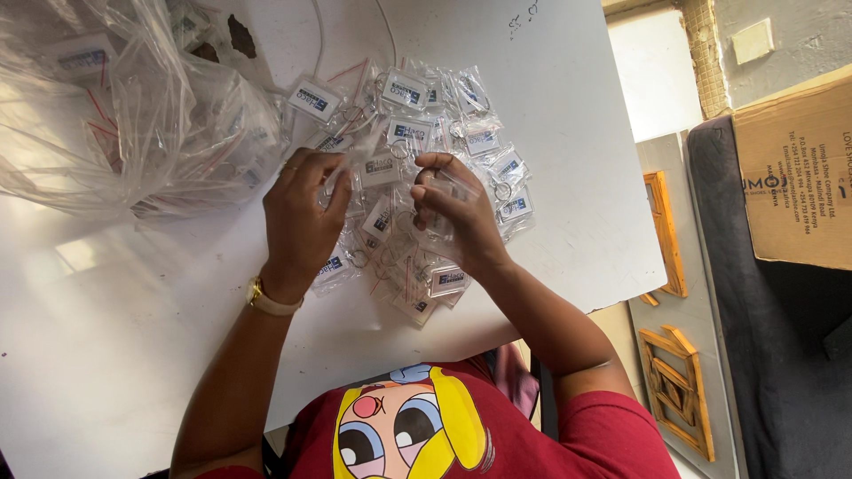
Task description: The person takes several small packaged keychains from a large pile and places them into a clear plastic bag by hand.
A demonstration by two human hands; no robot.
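Observation:
My left hand (300,217), with a gold watch on its wrist, pinches the edge of a small clear plastic sleeve (359,158). My right hand (454,213) grips the other side of the thin plastic. A rectangular clear key tag with a blue-and-white insert and a metal ring (382,167) lies between the two hands, seemingly inside that sleeve. Under and around both hands, a pile of several similar bagged key tags (444,106) is spread over the white table (550,177).
A large crumpled clear plastic bag (133,106) holding more key tags lies at the table's far left. A cardboard box (799,168) sits on a dark seat at the right. Wooden frames (674,381) lie on the floor beside the table's right edge.

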